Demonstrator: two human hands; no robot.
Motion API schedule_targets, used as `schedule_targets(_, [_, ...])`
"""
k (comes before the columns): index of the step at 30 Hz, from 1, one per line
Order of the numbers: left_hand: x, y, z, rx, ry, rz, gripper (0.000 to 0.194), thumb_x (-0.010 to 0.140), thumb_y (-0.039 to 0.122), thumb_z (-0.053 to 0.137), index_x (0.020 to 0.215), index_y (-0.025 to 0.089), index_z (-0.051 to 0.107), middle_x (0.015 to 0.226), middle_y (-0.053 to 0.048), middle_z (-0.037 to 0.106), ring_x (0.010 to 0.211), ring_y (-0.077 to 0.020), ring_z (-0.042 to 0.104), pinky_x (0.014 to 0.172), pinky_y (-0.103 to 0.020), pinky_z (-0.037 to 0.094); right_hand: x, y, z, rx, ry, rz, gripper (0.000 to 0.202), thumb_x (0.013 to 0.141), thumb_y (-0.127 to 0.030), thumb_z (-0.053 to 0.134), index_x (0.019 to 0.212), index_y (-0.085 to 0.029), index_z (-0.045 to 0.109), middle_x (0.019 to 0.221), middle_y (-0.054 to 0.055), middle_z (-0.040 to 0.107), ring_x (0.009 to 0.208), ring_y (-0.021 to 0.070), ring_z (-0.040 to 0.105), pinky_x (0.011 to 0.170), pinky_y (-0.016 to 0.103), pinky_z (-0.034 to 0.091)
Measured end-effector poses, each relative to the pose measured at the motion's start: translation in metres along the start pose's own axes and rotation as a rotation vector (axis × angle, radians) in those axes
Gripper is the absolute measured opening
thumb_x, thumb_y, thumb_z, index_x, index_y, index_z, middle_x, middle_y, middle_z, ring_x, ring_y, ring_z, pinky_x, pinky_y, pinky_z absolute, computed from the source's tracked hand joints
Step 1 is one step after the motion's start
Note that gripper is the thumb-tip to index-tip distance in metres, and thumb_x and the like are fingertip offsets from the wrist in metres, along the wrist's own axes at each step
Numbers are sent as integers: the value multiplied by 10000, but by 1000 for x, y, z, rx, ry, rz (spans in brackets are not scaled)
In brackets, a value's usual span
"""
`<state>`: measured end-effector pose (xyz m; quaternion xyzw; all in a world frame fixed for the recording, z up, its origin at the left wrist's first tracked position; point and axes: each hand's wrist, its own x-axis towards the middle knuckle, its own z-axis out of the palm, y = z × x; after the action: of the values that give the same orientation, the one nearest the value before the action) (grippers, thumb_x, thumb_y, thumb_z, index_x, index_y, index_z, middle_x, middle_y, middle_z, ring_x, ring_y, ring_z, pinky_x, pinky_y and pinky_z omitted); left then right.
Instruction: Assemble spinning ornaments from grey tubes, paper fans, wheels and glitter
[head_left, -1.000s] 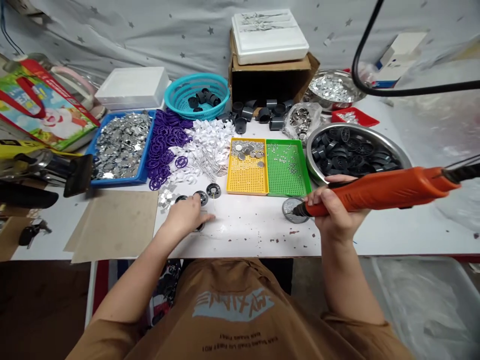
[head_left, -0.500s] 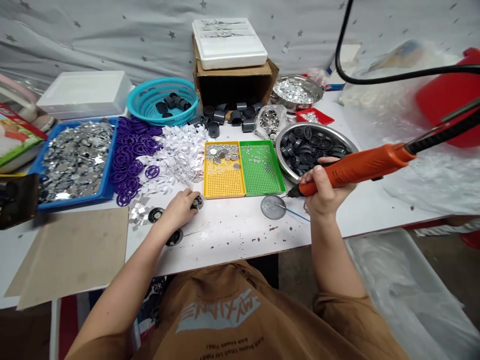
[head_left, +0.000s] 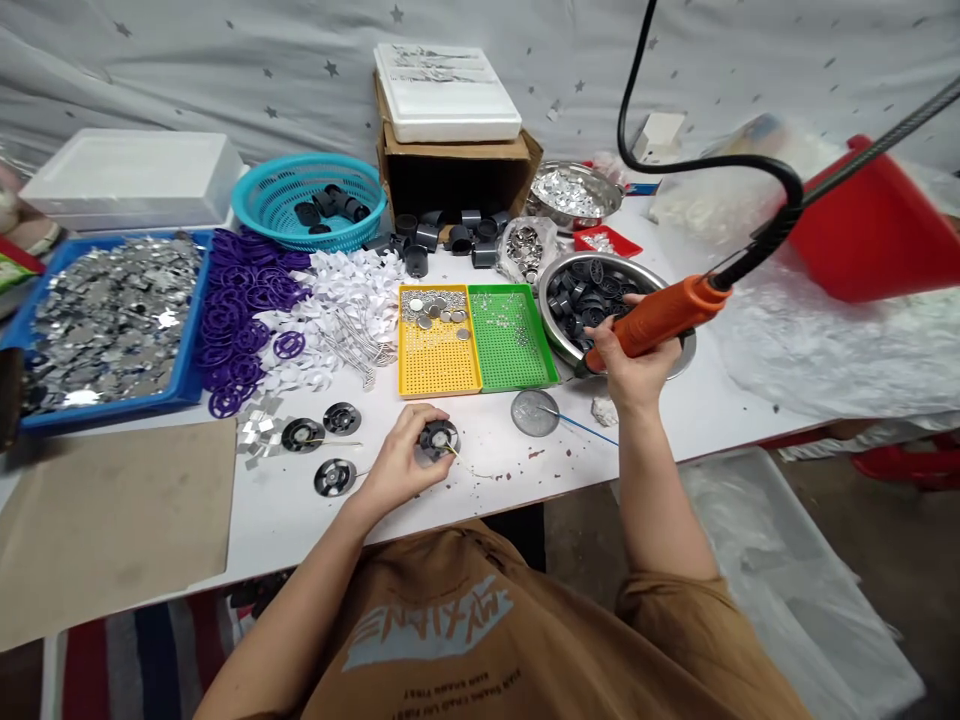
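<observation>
My left hand (head_left: 405,460) grips a round black plastic part (head_left: 439,438) with a pale centre and thin wires, low over the table's front. In my right hand (head_left: 637,370) is an orange electric screwdriver (head_left: 660,317), its tip pointing left beside the steel bowl. A black cable runs up from its back end. Three similar black round parts, one of them (head_left: 335,477) nearest the edge, lie left of my left hand. Before me are a yellow tray (head_left: 439,375) with small metal bits and discs, and a green tray (head_left: 517,372) with tiny screws.
A clear round dish (head_left: 534,413) with a blue stick lies right of centre. Behind it stands a steel bowl (head_left: 679,360) of black parts. Purple rings (head_left: 232,320), white pieces (head_left: 322,300) and a blue tray (head_left: 142,408) of silver pieces fill the left. Cardboard (head_left: 120,520) lies front left.
My left hand has moved right and nearer with the black round part, away from the other parts. The screwdriver has swung to a steeper angle in my right hand. The view has shifted slightly.
</observation>
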<state>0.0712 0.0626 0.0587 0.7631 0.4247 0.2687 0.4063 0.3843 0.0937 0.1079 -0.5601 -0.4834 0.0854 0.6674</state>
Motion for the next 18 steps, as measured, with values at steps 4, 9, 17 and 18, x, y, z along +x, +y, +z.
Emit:
schedule_targets(4, [-6,-7,5,-19,-42,-25,416,744,231,640,1142,227,519,1130,-65,608,1032,-213,602,912,-362,495,18,20,-9,-81,55,-30,429,700,-485,731,1006,-212,606,731,7,610,646,197,655,698,424,570])
schedule_targets(9, [-15,-11,4,-9,-48,-59,421,765,300,660,1155,239,515,1153,-59,622,1032,-216,618,917,-359,488,27,30,-8,-86,95,-44,462,668,-483,756,1004,-207,599,735,-1,608,612,188,649,660,407,568])
schedule_targets(17, [-20,-14,5,2,-61,-56,420,757,325,684,1134,241,519,1123,-47,623,1012,-213,616,898,-349,486,31,13,-7,-90,171,-193,457,705,-516,722,1020,-212,592,722,-2,600,619,190,636,706,420,565])
schedule_targets(18, [-20,-14,6,-3,-62,-52,419,753,324,688,1126,238,518,1121,-47,620,1014,-214,612,899,-350,484,33,15,-8,-106,184,-205,470,695,-522,726,1016,-205,594,719,-3,598,621,189,632,714,420,562])
